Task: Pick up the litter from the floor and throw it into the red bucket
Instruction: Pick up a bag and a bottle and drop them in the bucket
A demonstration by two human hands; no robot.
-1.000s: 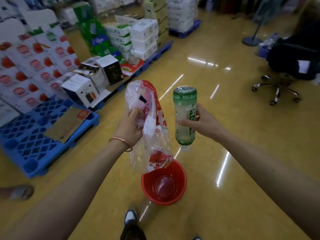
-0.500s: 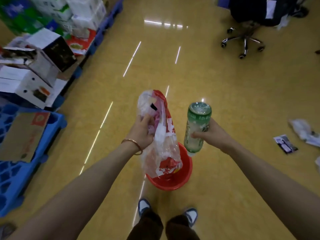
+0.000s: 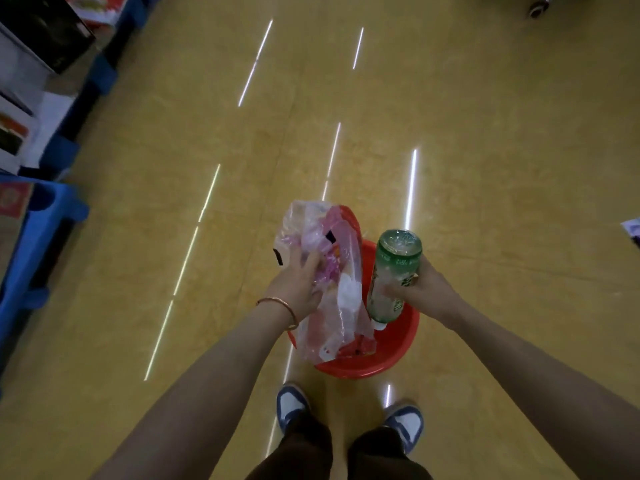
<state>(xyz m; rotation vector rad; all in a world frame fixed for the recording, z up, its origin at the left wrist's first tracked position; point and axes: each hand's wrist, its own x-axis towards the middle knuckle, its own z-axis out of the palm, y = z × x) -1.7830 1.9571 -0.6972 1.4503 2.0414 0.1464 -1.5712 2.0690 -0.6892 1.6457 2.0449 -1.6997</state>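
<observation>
The red bucket [image 3: 401, 351] stands on the yellow floor just ahead of my shoes. My left hand [image 3: 294, 289] grips a crumpled clear plastic bag [image 3: 332, 271] with red and white print; its lower end hangs over the bucket's left side. My right hand [image 3: 422, 292] holds a green plastic bottle [image 3: 391, 275] upside down, its white cap pointing into the bucket. The bag and bottle hide much of the bucket's inside.
Blue pallets [image 3: 38, 230] loaded with cartons [image 3: 41, 32] line the left edge. A scrap of printed litter [image 3: 632, 230] lies at the right edge. An office chair's caster [image 3: 538, 8] shows at top right. Glossy floor stretches ahead.
The view has tilted further down and I have closed in on the bucket. Both hands have lowered, bringing the bag and the bottle right over the bucket.
</observation>
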